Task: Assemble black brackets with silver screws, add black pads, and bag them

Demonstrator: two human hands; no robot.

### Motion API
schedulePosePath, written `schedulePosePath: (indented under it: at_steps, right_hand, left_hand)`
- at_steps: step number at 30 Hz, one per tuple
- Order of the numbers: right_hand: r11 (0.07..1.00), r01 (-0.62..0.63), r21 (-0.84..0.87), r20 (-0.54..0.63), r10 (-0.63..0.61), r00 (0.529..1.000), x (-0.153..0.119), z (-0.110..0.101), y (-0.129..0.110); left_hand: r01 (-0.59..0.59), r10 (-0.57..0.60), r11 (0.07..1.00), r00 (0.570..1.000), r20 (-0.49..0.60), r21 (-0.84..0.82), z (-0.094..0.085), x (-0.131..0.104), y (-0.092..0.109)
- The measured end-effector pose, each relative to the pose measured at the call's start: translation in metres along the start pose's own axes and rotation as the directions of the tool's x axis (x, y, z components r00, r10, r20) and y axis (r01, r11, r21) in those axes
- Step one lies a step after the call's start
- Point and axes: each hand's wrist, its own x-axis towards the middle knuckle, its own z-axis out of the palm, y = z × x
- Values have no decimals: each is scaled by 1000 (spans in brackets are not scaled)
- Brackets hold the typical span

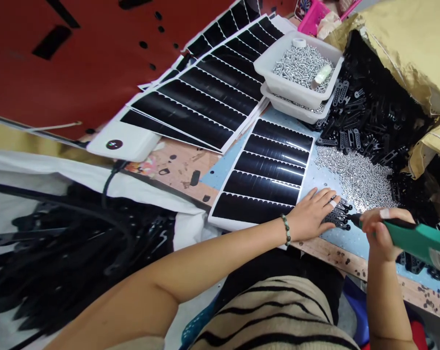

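From where I stand, the desk (179,158) has a wooden top, partly covered by a light blue mat (325,181). The operator's left hand (310,214) lies palm down near the desk's front edge. Its fingers are extended and slightly apart, the thumb well spread, and the fingertips rest at a cluster of black slotted parts (340,214). These parts lie on the mat, between the two hands. A bead bracelet (286,230) encircles the left wrist.

The right hand (383,236) has its fingers clamped around the front end of a green powered driver (420,243). The driver is held nearly level, its dark tip directed at the cluster; I cannot tell whether the tip touches a part.

Adjacent items are arranged as follows. Just beyond the cluster, a loose heap of silver screws (369,180) sits on the mat. Behind it, a large pile of black parts (373,109) spills from a yellow sack (405,48). Two stacked white trays (290,95) stand beside that pile; the upper one contains screws and a white roll (299,43). Left of the left hand lies a white sheet bearing black labels (265,177). A white device (127,143) with a dark cable is positioned at the desk's front edge, farther left.
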Motion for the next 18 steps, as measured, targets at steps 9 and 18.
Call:
schedulePosePath:
  at_steps: [9,18]
  right_hand:
    - [998,-56,28,115,52,992,-13,-2,-4]
    - [984,35,175,108,-55,993,-12,1,1]
  left_hand:
    - [3,-5,998,1000,31,60,-2,1,2]
    - [2,-4,997,1000,20,79,-1,1,3]
